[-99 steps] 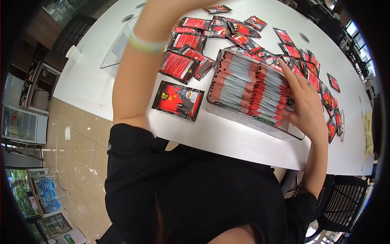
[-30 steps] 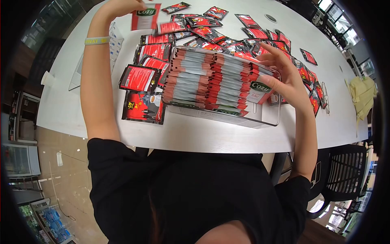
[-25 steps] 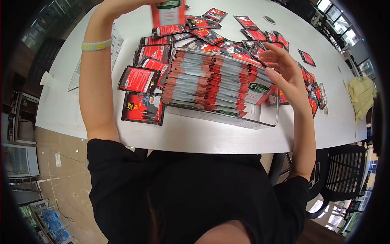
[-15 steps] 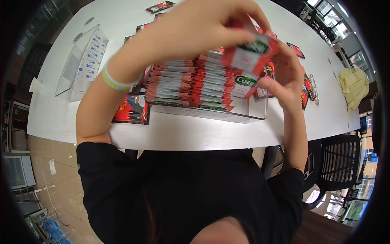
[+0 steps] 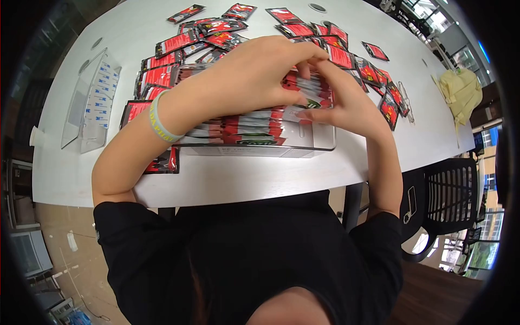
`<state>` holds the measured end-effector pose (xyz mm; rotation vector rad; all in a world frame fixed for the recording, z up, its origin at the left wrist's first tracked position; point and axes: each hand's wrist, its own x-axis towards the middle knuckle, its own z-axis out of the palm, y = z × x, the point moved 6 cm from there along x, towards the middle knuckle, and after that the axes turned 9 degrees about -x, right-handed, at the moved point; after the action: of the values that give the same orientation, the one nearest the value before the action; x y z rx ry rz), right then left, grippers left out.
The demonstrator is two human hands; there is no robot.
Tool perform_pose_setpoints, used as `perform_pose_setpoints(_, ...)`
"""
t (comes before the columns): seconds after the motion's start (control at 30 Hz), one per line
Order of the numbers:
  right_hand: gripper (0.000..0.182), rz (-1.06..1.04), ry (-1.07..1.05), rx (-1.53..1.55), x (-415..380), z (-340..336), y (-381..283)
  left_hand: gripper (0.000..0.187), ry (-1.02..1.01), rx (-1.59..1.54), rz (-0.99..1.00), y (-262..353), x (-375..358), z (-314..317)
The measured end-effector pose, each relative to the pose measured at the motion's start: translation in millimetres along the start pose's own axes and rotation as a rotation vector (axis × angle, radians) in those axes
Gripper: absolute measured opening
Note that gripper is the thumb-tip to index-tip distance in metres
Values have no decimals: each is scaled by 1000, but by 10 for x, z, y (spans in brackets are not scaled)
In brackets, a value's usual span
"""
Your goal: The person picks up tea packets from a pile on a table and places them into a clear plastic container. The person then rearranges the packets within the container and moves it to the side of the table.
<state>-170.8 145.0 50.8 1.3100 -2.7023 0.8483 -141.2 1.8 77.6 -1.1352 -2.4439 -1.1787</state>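
Note:
A clear plastic box [image 5: 244, 151] on the table in front of me holds rows of red-and-white Cozy sachets [image 5: 252, 130], standing on edge. My left hand [image 5: 265, 73], with a pale band on its wrist, reaches over the box with its fingers curled down. My right hand [image 5: 349, 105] curves in from the other side. Between both thumbs and fingertips is a Cozy sachet [image 5: 313, 103], low at the right part of the rows. The fingers hide much of it, and my left forearm covers part of the box.
Many red-and-black packets [image 5: 222, 25] lie scattered behind and beside the box. To the left stands another clear plastic holder [image 5: 89, 103] with 3M-marked strips. A yellow cloth bag [image 5: 459, 89] lies at the right table edge, and a black chair [image 5: 449, 192] stands there.
Both hands have come down to the box with the Cozy sachet, which was held above the rows before. The view has shifted, showing more packets behind the box.

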Motion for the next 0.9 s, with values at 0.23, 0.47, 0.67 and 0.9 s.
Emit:
perform_pose_setpoints(0.23,78,120,-66,-170,30,29,-14,65,35,162,93,37,-15,-5)
perform_pose_setpoints(0.47,74,-98,67,-270,16,20,-97,69,-60,96,-159,-102,-43,38)
perform_pose_setpoints(0.67,85,30,-116,-47,-7,-97,-10,76,-121,169,-181,-80,-29,83)
perform_pose_setpoints(0.9,57,340,433,-171,-178,-1127,1515,65,-176,160,-274,-64,-19,92)
